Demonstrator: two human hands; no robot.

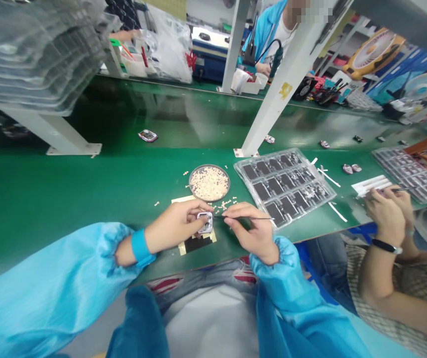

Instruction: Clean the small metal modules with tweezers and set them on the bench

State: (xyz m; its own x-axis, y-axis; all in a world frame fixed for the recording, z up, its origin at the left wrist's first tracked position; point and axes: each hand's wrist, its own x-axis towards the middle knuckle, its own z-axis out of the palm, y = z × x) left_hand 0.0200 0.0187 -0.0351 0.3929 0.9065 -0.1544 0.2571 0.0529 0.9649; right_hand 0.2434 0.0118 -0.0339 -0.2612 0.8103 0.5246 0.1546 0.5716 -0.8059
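My left hand [178, 224] is closed on a small white-rimmed device housing [205, 222], its thumb lying over the front. In my right hand [251, 227] a thin dark tool, tweezers by the look of it [260, 218], is pinched between thumb and fingers. The tool's tip end points left and reaches the housing's right edge. Beneath the housing lies a dark pad [198, 243] edged with pale yellow tape. Just beyond my hands stands a round dish [190, 187] full of tiny beige and dark pieces. Several loose beige pieces [224, 204] are scattered beside it.
A clear tray [240, 169] of dark screen-like parts lies to the right, with white strips [337, 211] near it. White shelf posts [253, 132] rise from the green table [131, 184]. Small assemblies [148, 135] sit further back. A co-worker's hands [387, 211] work at the far right.
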